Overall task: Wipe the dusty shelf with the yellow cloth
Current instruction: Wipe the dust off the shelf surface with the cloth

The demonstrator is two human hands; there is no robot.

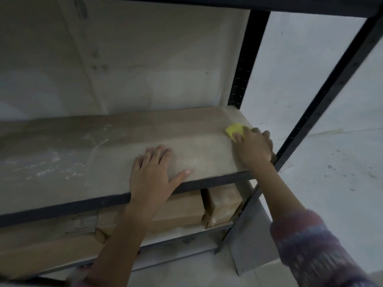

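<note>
A brown, dusty shelf board [107,146] spans the view in a black metal rack, with pale dust streaks on its left part. A small yellow cloth [234,130] lies near the board's far right corner. My right hand [253,147] presses on the cloth with straight fingers and covers most of it. My left hand [152,172] rests flat on the board near its front edge, fingers spread, thumb along the rim.
Black rack posts [246,59] [323,100] stand at the right. Cardboard boxes [224,201] fill the lower shelf. A cardboard sheet backs the shelf. A white wall and floor lie to the right.
</note>
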